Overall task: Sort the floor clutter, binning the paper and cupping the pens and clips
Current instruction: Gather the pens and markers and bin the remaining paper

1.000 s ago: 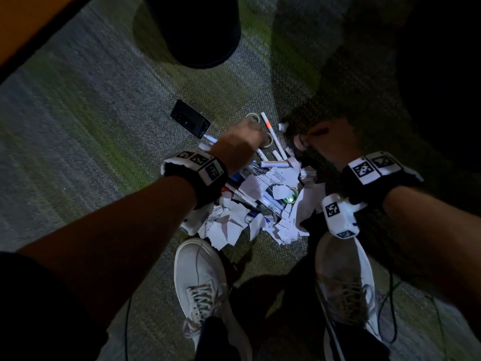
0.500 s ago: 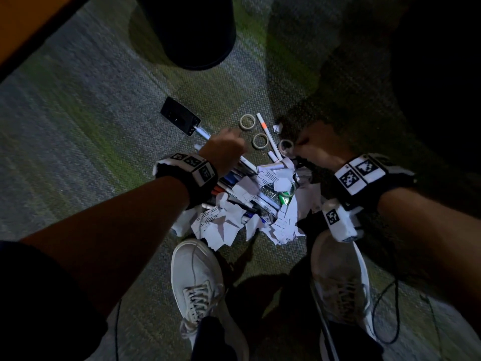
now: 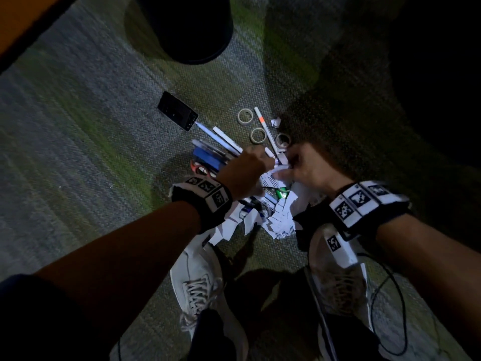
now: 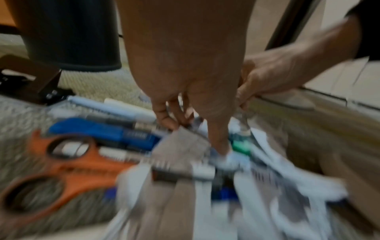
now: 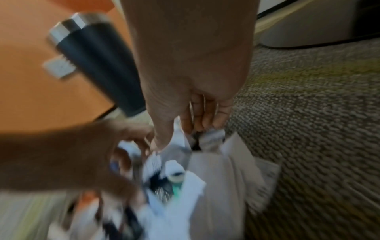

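A heap of torn white paper [image 3: 276, 217] lies on the carpet in front of my shoes. Pens [image 3: 226, 139] and an orange-tipped marker [image 3: 263, 123] lie at its far side, with more pens buried in it. My left hand [image 3: 263, 162] reaches down onto the heap's far edge, where thumb and curled fingers pinch a paper scrap [image 4: 185, 141]. My right hand [image 3: 286, 170] is close beside it and pinches a sheet of paper [image 5: 218, 170]. The black bin [image 3: 187, 29] stands beyond the clutter. A black tumbler [image 5: 98, 65] with a steel rim shows in the right wrist view.
Three tape rolls [image 3: 245, 115] lie past the hands, a black phone [image 3: 177, 114] to the far left, orange-handled scissors [image 3: 201, 169] left of the heap. My white shoes [image 3: 197, 272] stand just behind the paper. A cable [image 3: 390, 308] trails by the right shoe.
Both hands have drawn back from the tape rolls and pens and come together on the far edge of the paper heap. The pens and rolls they covered are now in view.
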A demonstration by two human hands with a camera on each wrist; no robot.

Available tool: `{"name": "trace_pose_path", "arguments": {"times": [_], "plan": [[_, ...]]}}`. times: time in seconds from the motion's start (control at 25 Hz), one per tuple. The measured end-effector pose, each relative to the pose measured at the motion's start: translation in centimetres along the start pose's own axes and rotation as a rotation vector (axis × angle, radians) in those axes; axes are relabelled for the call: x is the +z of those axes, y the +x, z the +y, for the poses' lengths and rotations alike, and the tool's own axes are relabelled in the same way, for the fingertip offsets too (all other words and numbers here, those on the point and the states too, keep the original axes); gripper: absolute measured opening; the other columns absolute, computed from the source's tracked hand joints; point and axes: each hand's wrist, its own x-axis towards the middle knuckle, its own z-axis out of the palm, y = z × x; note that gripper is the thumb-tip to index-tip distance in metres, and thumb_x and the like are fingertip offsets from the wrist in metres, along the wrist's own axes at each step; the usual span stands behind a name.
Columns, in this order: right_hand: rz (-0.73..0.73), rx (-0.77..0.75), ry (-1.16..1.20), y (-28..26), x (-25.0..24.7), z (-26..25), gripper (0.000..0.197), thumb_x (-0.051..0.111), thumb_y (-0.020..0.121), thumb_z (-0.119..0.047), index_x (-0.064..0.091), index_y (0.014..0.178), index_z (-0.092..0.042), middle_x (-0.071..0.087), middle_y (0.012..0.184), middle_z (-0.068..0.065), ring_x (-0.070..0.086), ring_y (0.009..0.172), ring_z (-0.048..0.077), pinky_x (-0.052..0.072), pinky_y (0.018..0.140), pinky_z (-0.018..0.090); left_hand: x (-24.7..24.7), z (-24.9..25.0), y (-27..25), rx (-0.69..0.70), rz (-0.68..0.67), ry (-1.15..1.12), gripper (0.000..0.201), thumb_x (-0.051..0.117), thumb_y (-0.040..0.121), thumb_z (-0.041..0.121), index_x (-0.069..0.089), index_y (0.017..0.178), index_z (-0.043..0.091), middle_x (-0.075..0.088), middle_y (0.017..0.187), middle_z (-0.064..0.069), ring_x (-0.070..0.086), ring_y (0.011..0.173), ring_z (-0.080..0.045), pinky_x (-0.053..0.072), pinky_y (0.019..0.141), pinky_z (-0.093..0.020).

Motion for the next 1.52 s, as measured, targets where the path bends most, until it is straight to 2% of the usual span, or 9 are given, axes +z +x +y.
{"name": "trace_pose_path", "arguments": {"times": [0.24,0.4,0.64,0.8,0.96,1.12,1.28,1.36,1.52], "plan": [[0.069,-0.032,0.142,-1.0,1.8,0.2,0.015,0.074,0.082,-0.005,0.067,0.089,-0.017,0.066,0.075,0.002,0.065,0.065,0.017,0.057,0.057,0.023,0.6,-1.0,-1.7,0.108,0.204,-0.132,0.014,0.069,0.082,0.018,0.07,0.072,0.008,0.061,0.09,-0.015,0.053,0.093,-0.031,0.04,0.08,-0.038],[0.227,0.036,0.153,-0.5,-0.7,0.6,0.035,0.084,0.07,-0.008,0.072,0.102,-0.015,0.067,0.083,0.001,0.066,0.077,0.021,0.054,0.067,0.021,-0.6,-3.9,-2.7,-0.063,0.3,-0.461,0.016,0.071,0.087,0.02,0.074,0.088,0.004,0.067,0.092,-0.014,0.063,0.087,-0.03,0.049,0.076,-0.035],[0.126,-0.034,-0.096,-2.5,-4.0,2.3,0.024,0.076,0.08,-0.019,0.069,0.07,0.001,0.063,0.061,0.024,0.054,0.055,0.021,0.04,0.055,0.039,-1.4,-5.2,-5.3,0.005,0.143,-0.442,0.021,0.083,0.074,0.013,0.073,0.087,-0.001,0.068,0.101,-0.016,0.066,0.094,-0.029,0.055,0.082,-0.04],[0.062,0.035,-0.127,-2.9,-4.8,3.6,0.046,0.079,0.079,-0.022,0.048,0.048,-0.006,0.036,0.047,0.008,0.037,0.048,0.017,0.026,0.05,0.029,-1.6,-4.7,-5.5,0.038,0.11,-0.438,0.019,0.084,0.073,0.014,0.072,0.076,0.0,0.069,0.1,-0.019,0.065,0.093,-0.03,0.05,0.08,-0.034],[0.052,0.145,-0.144,-3.2,-5.2,4.3,0.05,0.078,0.081,-0.028,0.047,0.047,-0.01,0.039,0.049,0.008,0.043,0.052,0.022,0.027,0.054,0.032,-2.0,-4.4,-5.0,-0.003,0.185,-0.432,0.02,0.072,0.087,0.021,0.073,0.092,0.001,0.069,0.095,-0.016,0.065,0.087,-0.029,0.052,0.078,-0.04],[-0.059,0.184,-0.168,-4.3,-4.0,3.8,0.039,0.076,0.084,-0.033,0.056,0.051,-0.022,0.053,0.049,-0.013,0.049,0.054,0.007,0.033,0.051,0.018,-2.4,-1.1,-3.2,-0.028,-0.024,-0.38,0.022,0.067,0.089,0.026,0.073,0.077,0.009,0.067,0.081,-0.008,0.065,0.071,-0.021,0.054,0.07,-0.037],[-0.1,0.144,-0.278,-4.6,0.6,4.2,0.017,0.074,0.079,-0.033,0.063,0.074,-0.02,0.067,0.091,0.008,0.065,0.088,0.027,0.052,0.079,0.032,-0.5,0.5,-0.9,-0.032,-0.06,-0.151,0.034,0.051,0.075,0.027,0.027,0.055,0.013,0.058,0.087,-0.016,0.061,0.076,-0.033,0.054,0.068,-0.047],[-0.022,0.17,-0.197,-4.4,2.4,3.9,0.012,0.072,0.078,-0.02,0.064,0.072,-0.015,0.066,0.083,0.009,0.065,0.077,0.024,0.054,0.072,0.03,0.2,1.8,-0.2,-0.034,-0.067,-0.164,0.04,0.049,0.085,0.014,0.019,0.057,0.018,0.054,0.082,-0.015,0.057,0.072,-0.032,0.05,0.064,-0.044],[0.068,0.163,-0.032,-4.8,1.8,3.6,0.021,0.079,0.074,-0.013,0.061,0.064,-0.015,0.062,0.061,-0.004,0.06,0.056,0.013,0.048,0.05,0.021,0.3,3.4,-0.9,-0.129,-0.014,-0.31,0.023,0.053,0.089,-0.002,0.053,0.067,0.004,0.052,0.07,-0.008,0.06,0.068,-0.03,0.044,0.059,-0.039]]}}
